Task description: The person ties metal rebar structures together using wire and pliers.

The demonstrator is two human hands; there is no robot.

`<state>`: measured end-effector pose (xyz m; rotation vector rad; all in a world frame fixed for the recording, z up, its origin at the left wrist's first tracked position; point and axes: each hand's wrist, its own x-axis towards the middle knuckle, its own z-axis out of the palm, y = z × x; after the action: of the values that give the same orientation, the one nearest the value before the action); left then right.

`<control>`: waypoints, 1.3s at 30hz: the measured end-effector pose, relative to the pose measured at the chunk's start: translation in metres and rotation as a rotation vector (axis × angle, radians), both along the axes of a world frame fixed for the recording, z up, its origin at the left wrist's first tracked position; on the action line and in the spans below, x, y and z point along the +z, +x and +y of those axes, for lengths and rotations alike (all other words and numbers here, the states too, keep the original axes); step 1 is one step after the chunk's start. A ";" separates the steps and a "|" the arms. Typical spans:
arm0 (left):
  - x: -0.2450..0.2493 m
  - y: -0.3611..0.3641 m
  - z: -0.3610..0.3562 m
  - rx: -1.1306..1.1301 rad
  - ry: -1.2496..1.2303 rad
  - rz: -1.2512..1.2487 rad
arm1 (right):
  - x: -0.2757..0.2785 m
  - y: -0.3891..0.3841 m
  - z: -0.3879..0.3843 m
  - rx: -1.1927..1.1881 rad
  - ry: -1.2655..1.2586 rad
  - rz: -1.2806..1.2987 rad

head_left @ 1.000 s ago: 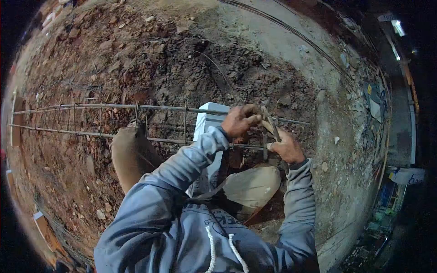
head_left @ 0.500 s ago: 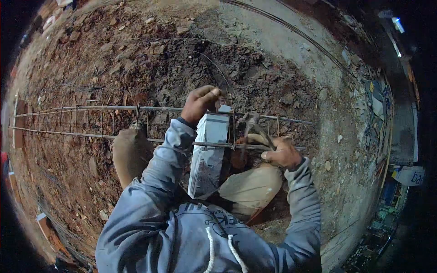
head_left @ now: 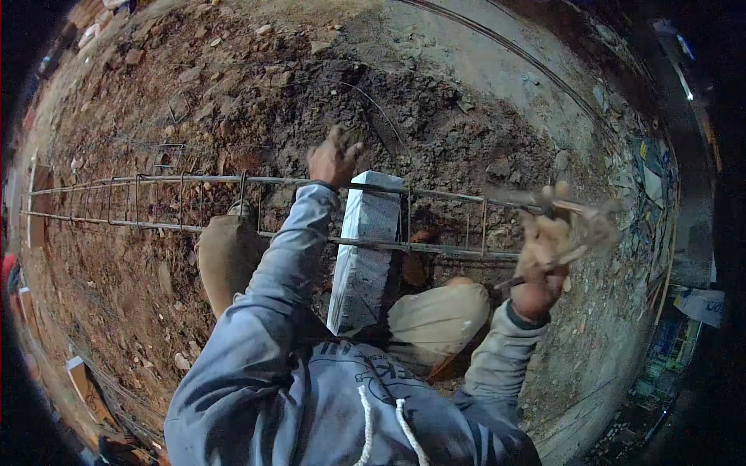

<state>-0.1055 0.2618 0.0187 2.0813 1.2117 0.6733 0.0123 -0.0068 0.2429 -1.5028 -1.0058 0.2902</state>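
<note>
A long steel rebar cage (head_left: 447, 250) with tied stirrups lies across the white block (head_left: 365, 213), which stands between my knees. My left hand (head_left: 334, 161) is at the cage's far bar, just left of the block's top end. Its fingers point away from me and look apart, with nothing visible in them. My right hand (head_left: 544, 248) is over the right end of the cage, closed around the handles of a pair of pincers (head_left: 571, 208). Motion blurs the pincers' head, which points right.
Loose wire stirrups (head_left: 169, 155) lie on the rocky soil beyond the cage. A wooden piece (head_left: 37, 206) is under the cage's left end. Long bars (head_left: 513, 48) run along the concrete strip (head_left: 482, 70). Debris (head_left: 653, 175) lies to the right.
My right hand has swung right and away from me with the pincers, off the stirrup beside the block. My left hand has loosened from a pinch and shifted slightly left.
</note>
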 end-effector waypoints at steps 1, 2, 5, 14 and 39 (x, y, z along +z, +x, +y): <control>0.000 0.001 0.001 0.138 0.263 0.123 | 0.005 0.007 0.002 0.015 0.077 -0.065; 0.000 -0.001 0.008 0.119 0.024 0.247 | 0.008 0.011 0.002 0.028 0.153 -0.131; -0.009 -0.013 0.009 0.021 -0.153 -0.087 | 0.011 0.012 -0.004 -0.100 -0.076 0.087; 0.018 0.013 -0.082 -0.437 -0.064 0.070 | -0.061 0.065 0.020 0.328 -1.140 -0.645; 0.005 0.022 -0.089 -0.330 -0.038 0.084 | -0.061 0.072 0.155 0.784 -1.316 -1.748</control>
<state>-0.0839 0.1727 0.0237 2.2266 0.8854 0.4106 0.0839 0.1477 0.1824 -2.3669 -3.2759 0.0703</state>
